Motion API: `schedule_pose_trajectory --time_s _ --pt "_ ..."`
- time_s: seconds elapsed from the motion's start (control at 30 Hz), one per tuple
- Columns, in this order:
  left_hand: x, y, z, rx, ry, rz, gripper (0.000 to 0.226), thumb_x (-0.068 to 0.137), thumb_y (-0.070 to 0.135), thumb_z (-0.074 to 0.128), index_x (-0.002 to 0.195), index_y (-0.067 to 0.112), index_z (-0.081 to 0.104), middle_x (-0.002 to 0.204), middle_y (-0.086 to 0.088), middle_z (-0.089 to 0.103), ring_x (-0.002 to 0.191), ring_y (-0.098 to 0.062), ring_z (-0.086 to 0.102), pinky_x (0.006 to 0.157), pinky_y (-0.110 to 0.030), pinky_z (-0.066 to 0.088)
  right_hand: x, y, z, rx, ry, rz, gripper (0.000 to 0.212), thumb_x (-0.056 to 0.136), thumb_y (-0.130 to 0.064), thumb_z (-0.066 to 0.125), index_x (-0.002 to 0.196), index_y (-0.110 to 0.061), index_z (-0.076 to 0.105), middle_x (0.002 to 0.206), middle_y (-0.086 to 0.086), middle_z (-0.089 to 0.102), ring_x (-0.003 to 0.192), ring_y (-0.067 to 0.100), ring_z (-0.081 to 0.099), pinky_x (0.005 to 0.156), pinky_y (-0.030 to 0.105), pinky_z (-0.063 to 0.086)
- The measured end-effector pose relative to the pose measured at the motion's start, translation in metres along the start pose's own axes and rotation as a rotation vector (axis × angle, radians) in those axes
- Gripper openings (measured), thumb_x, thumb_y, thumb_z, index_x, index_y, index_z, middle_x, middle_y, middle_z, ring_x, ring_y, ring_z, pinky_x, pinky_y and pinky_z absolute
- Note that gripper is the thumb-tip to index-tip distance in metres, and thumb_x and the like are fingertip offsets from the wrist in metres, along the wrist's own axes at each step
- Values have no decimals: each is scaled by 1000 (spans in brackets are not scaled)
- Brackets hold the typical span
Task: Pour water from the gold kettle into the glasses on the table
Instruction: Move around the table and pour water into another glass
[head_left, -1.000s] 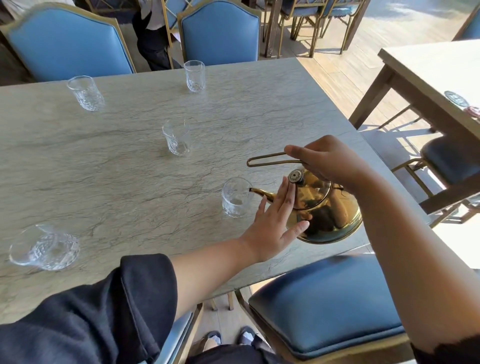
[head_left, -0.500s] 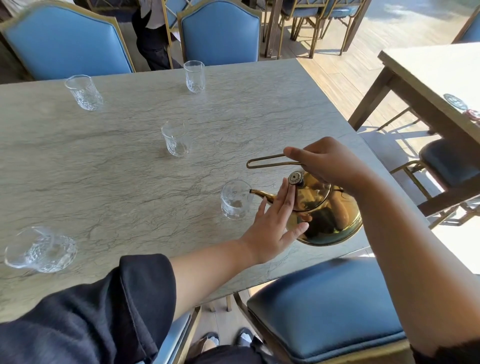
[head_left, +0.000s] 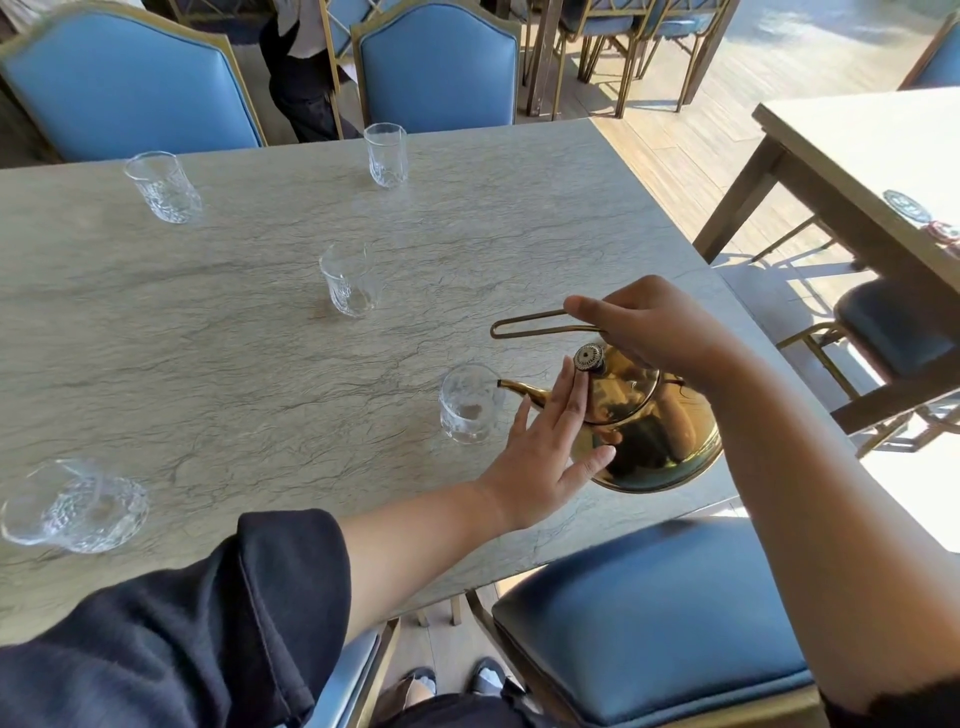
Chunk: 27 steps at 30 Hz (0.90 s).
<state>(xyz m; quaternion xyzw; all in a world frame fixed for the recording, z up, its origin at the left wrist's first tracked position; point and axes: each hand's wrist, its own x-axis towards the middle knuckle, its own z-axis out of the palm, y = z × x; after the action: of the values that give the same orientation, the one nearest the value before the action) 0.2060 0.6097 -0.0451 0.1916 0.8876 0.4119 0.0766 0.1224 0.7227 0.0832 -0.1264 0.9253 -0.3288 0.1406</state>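
Head view looks down on a grey, veined stone-look table, and the right hand has its fingers clenched round the thin looped wire handle of the polished gold kettle, gripping it at the end nearest the wrist; the loop's free end sticks out past the knuckles, towards the table's middle; the kettle is tipped, its round belly hanging over the near right corner of the table, its curved spout reaching to the rim of a small cut-pattern clear glass; that glass stands just beyond the fingertips of the left hand; whether water is running, I cannot tell. The left hand grips nothing; fingers straight and spread, lying flat against the kettle's lid, the middle fingertip just under the dark ribbed lid knob, the thumb pressed low on the gold body. A black sleeve covers the left upper arm.

Further out from those fingertips, well apart, a second clear glass stands near the table's centre; two more wait at the far edge, one before a blue padded chair with gold trim, one off to the left; a fifth glass, blurred, sits at the near left edge, well clear of the left elbow. Below the right forearm, a dark blue seat cushion is tucked by the table.
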Motion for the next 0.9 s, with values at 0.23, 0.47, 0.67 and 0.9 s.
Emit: schedule_pose_trajectory --time_s 0.23,0.47,0.67,0.9 --pt "-1 0 2 -2 -8 3 73 98 43 33 138 32 -27 152 9 -31 141 -1 -22 111 -33 -19 -2 4 0 17 7 -17 55 89 -48 54 56 -6 45 51 6 36 41 12 28 52 26 31" --pt "-2 -1 3 16 -19 4 73 98 43 32 138 30 -27 152 8 -31 139 0 -25 113 -37 -18 -4 9 1 46 8 -18 53 89 -48 54 56 -7 44 48 4 35 38 10 27 51 27 31" --pt "-2 -2 4 57 -25 15 74 98 44 33 142 26 -23 153 7 -31 139 0 -25 115 -43 -15 -9 21 1 199 47 -30 54 89 -44 57 50 -13 36 45 1 31 38 13 25 45 24 28" --pt "-1 -2 4 104 -61 15 73 98 47 30 146 23 -19 154 5 -29 141 -4 -25 113 -40 -18 -16 47 3 546 29 19 49 84 -37 61 48 -16 35 39 -9 29 36 9 21 38 18 23"
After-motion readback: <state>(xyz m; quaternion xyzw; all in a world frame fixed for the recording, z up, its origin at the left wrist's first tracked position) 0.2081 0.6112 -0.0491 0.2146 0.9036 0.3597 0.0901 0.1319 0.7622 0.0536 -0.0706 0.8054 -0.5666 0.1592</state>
